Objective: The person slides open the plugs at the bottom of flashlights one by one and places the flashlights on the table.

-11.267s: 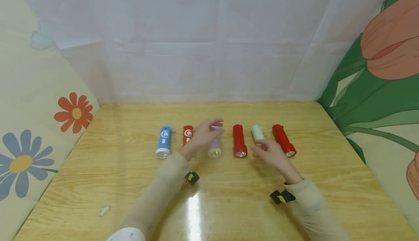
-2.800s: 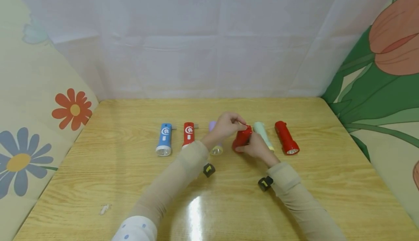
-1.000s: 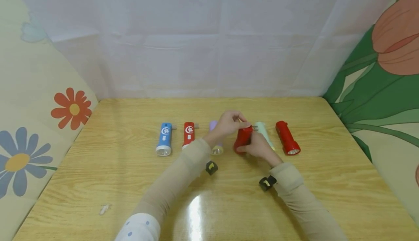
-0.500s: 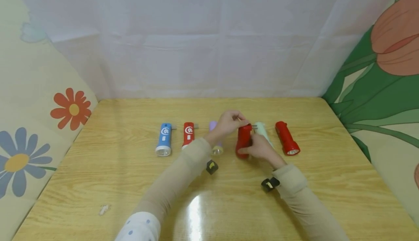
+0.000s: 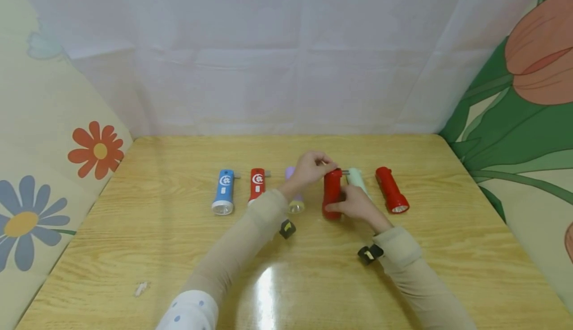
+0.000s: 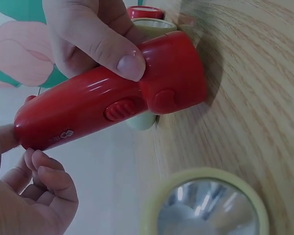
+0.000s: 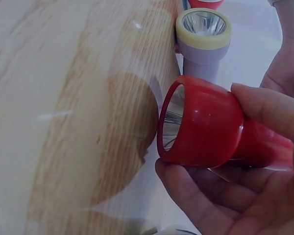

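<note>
Head view: left of the mint flashlight, the right hand grips the red flashlight, the left hand pinching its tail; careless twisting could knock its prongs against the mint flashlight.

Glossy red flashlight, nearly upright, lens down, prongs out at top.
</note>
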A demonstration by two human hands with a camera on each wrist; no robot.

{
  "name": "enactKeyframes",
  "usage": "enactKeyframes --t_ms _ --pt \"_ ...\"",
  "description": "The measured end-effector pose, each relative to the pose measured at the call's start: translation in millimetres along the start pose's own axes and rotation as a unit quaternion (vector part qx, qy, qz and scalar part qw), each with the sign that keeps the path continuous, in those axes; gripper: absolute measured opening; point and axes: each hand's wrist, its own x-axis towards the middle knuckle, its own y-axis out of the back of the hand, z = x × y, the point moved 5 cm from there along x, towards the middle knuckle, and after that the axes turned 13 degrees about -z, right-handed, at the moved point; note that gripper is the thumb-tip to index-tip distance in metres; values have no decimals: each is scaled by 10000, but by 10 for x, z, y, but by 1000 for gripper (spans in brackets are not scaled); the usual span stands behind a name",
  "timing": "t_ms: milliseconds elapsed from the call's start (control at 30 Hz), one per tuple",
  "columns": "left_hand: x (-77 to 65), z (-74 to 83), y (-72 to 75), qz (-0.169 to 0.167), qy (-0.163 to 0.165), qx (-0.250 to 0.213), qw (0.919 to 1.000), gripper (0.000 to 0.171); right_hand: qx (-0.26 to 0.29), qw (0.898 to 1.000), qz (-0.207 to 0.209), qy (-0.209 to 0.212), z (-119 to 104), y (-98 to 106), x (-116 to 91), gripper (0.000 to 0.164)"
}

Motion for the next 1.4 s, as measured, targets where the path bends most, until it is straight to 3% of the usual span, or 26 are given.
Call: enactKeyframes --t_ms 233,533,833,1067,1400 --pt "-26 8 -15 -11 -51 296 9995 25 10 10000 52 -7 19 -2 8 35" --pt "-39 12 3 207 -242 450 9985 21 51 9997 249 66 2 -10 -15 33" --pt "-40 28 -15 166 -367 398 9984 24 -206 9977 619 209 -10 -15 -51 27" --pt "-29 8 -40 4 -498 372 9981 24 -200 9975 651 161 6 -22 -48 28" --pt "41 -95 -11 117 -202 355 9991 18 -328 9973 626 175 -21 -40 -84 37"
